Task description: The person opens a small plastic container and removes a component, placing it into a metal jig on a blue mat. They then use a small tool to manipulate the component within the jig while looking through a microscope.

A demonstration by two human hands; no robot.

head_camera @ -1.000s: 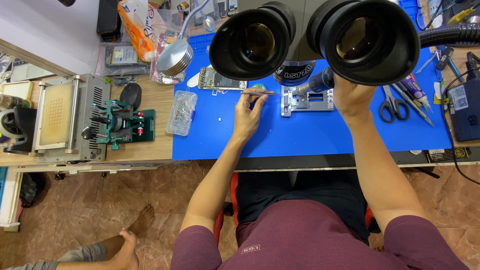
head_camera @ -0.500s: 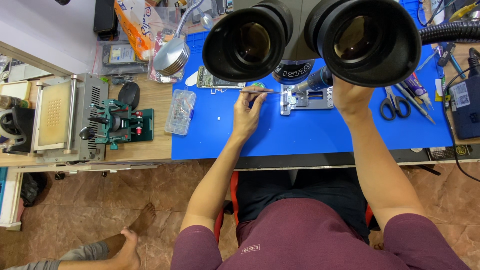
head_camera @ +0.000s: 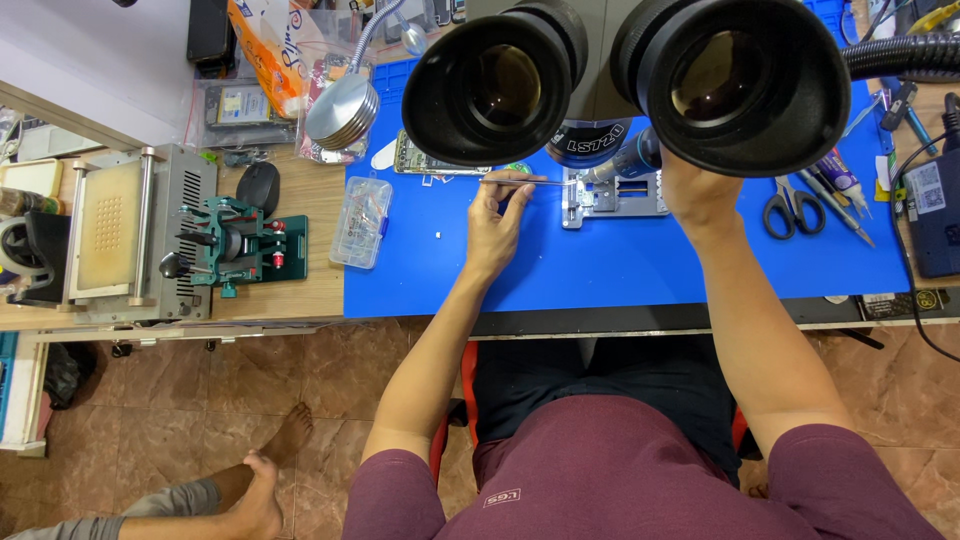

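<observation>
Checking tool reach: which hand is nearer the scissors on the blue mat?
Right. The right hand sits just beside the scissors, under the microscope eyepieces. The left hand, holding tweezers, is farther off, beyond the metal holder.

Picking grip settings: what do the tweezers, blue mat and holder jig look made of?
Tweezers in the left hand: thin bare metal, probably steel, with a bright glint. Blue mat: matte and uniform, likely silicone or rubber. Holder jig near the right hand: silvery-grey, likely machined aluminium.
</observation>
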